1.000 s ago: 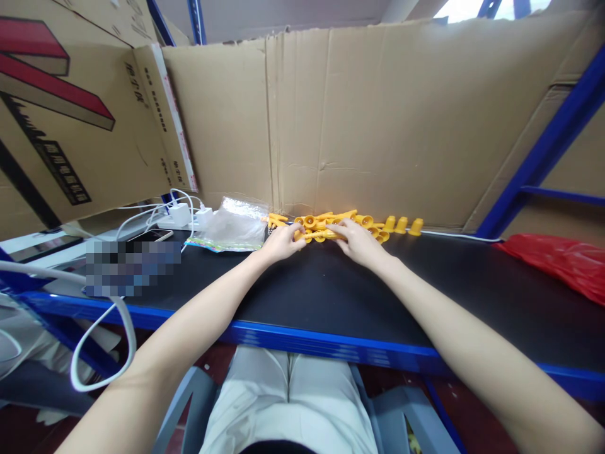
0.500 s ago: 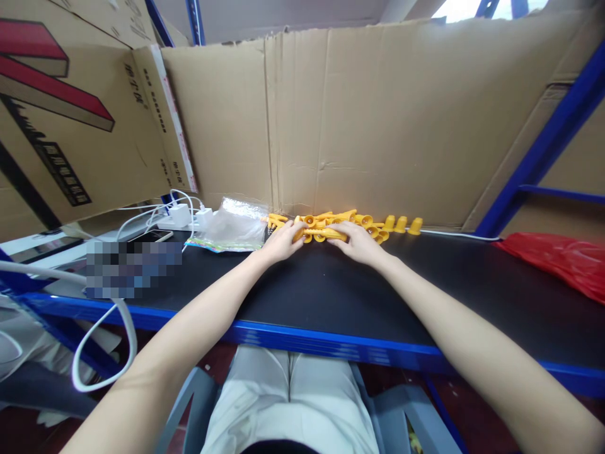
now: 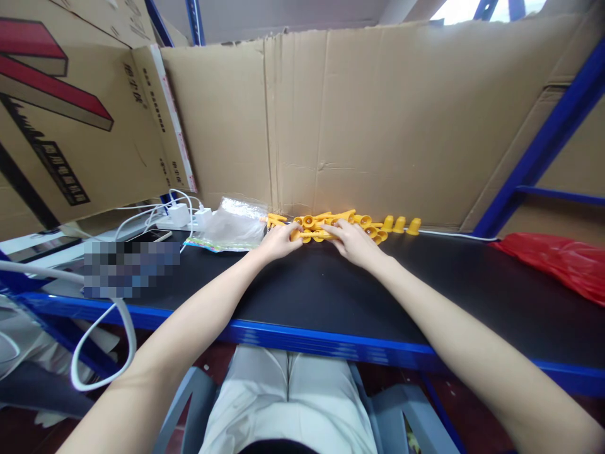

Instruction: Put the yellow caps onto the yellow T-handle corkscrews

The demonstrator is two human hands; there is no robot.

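My left hand (image 3: 278,242) is closed around the left end of a slim yellow plastic piece with a flared end (image 3: 316,234). At the other end, the bent fingers of my right hand (image 3: 355,243) grip the same piece. It lies crosswise between both hands, low over the black tabletop. Directly behind it is a heap of similar yellow flared plastic pieces (image 3: 363,221), some with their round mouths facing me. My hands hide part of the heap. Just right of it, three small yellow cups (image 3: 399,224) stand in a row.
Left of the heap lies a clear zip bag (image 3: 239,228). Farther left are white chargers (image 3: 178,214) with cables and a phone (image 3: 158,236). A red plastic bag (image 3: 558,260) lies at right. A cardboard wall (image 3: 378,126) closes the back; a blue rail (image 3: 331,340) edges the front.
My right hand has turned slightly and its fingers have shifted along the yellow piece. My left hand stays almost in place, still gripping the other end.
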